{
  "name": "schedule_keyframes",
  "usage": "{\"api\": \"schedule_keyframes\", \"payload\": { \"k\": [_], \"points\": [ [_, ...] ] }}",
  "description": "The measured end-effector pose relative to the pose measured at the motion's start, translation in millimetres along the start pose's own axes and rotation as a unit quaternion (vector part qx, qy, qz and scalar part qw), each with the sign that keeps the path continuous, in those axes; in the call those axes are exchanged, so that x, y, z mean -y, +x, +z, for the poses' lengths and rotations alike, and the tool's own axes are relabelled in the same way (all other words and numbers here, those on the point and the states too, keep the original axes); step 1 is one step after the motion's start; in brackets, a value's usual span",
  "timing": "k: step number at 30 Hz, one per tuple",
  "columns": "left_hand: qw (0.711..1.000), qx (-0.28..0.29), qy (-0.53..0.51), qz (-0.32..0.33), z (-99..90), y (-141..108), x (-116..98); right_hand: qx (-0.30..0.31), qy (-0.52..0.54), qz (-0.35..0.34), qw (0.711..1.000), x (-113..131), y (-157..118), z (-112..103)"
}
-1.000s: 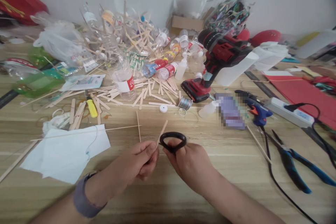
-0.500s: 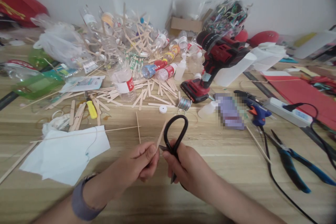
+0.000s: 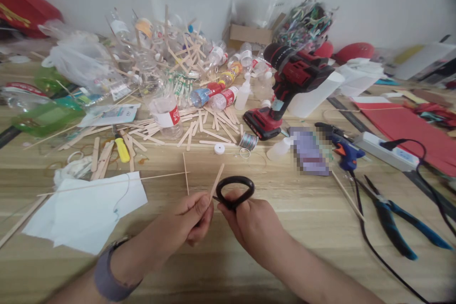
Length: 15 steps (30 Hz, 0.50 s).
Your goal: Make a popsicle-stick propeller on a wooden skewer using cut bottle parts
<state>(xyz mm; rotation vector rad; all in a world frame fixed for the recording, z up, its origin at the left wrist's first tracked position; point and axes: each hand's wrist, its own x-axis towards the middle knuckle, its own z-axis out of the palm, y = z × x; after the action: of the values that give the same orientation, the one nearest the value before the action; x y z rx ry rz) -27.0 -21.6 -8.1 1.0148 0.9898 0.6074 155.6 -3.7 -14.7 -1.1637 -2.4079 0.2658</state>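
My left hand pinches a flat wooden craft stick, which tilts up to the right from between thumb and fingers. Beside it, my right hand is closed round a pair of scissors; one black handle loop rises above the fist. Most of the blades are hidden by my fingers, close to the stick. Just beyond my left hand, a thin wooden stick crosses another long thin stick. That long stick reaches over white paper sheets.
A red cordless drill stands on the table behind my hands. Craft sticks and plastic bottles crowd the back. Pliers, a blue glue gun and a power strip lie at right. A yellow-handled screwdriver lies left.
My right hand has turned, so the scissors' handle loop has swung from upright to lower and flatter. My left hand still holds the craft stick in nearly the same place.
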Motion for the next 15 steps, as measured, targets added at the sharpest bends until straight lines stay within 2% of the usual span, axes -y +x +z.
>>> {"api": "schedule_keyframes", "payload": {
  "k": [3, 5, 8, 10, 12, 13, 15],
  "points": [
    [1.0, -0.005, 0.018, 0.003, 0.2, -0.7, -0.7, 0.076, 0.134, 0.068, 0.986, 3.2, 1.2, -3.6],
    [1.0, -0.005, 0.019, 0.004, 0.2, -0.7, -1.0, 0.095, 0.162, 0.082, 0.979, 3.8, 1.0, -4.2],
    [1.0, -0.003, 0.006, 0.007, 0.0, 0.1, -0.7, 0.02, 0.048, 0.025, 0.998, 0.4, -0.9, 0.7],
    [1.0, 0.001, -0.006, 0.004, -0.1, 0.5, -0.4, -0.047, -0.032, -0.024, 0.998, -2.3, -1.8, 4.5],
    [1.0, -0.002, -0.007, 0.002, -0.2, 0.4, -0.5, -0.066, -0.048, -0.037, 0.996, -2.6, -1.4, 5.2],
    [1.0, -0.004, -0.001, 0.004, -0.4, 0.2, -0.6, -0.049, -0.021, -0.022, 0.998, -1.6, -0.8, 4.2],
    [1.0, -0.008, 0.017, 0.011, -0.7, -0.3, -1.0, 0.028, 0.074, 0.031, 0.996, 1.2, 0.4, 0.8]
  ]
}}
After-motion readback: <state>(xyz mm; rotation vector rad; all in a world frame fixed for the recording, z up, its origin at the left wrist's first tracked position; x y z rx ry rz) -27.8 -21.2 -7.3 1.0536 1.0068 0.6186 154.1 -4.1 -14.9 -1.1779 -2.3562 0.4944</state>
